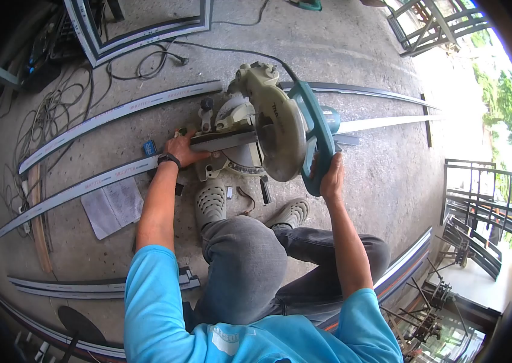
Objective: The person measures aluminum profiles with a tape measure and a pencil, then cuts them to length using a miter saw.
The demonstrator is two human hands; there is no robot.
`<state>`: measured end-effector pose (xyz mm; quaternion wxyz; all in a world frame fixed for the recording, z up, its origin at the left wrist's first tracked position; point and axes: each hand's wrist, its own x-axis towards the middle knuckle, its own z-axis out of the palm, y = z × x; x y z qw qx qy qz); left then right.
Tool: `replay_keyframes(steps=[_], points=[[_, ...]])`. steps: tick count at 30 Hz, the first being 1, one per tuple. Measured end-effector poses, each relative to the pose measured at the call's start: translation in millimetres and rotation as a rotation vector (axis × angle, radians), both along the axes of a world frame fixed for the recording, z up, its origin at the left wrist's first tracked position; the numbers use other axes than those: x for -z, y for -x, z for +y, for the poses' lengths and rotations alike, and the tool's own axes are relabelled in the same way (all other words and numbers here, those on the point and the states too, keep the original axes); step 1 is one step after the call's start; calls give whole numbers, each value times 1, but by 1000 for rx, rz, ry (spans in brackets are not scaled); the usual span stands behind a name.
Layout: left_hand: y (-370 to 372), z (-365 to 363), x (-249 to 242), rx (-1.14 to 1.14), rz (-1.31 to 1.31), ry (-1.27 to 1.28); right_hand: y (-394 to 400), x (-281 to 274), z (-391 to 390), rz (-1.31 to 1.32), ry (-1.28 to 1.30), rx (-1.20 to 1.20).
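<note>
A miter saw with a teal handle [316,139] and a pale blade guard [281,136] stands on the concrete floor in front of my knees. My right hand [332,176] is wrapped round the lower end of that handle. On the saw's left side, my left hand [184,150] presses a short grey metal profile [224,140] against the saw base, its fingers around the profile's end. The profile reaches to the blade guard, which hides its far end. Close to my left wrist lies a long labelled profile [96,181], and a small blue box [149,147] sits beside it.
Another long profile [117,113] lies farther forward. An open notebook [112,206] is left of my feet. Tangled cables [56,115] spread at the left, with a metal frame [147,37] beyond. Black metal frames [479,193] stand at the right.
</note>
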<state>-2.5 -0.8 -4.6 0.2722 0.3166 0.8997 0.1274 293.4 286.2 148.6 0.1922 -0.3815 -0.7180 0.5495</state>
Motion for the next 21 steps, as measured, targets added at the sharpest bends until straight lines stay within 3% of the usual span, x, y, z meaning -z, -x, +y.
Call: replay_keyframes(steps=[21], points=[[0,0,2,-21,-16,-8,-3,4,3,-25,-28,-8]])
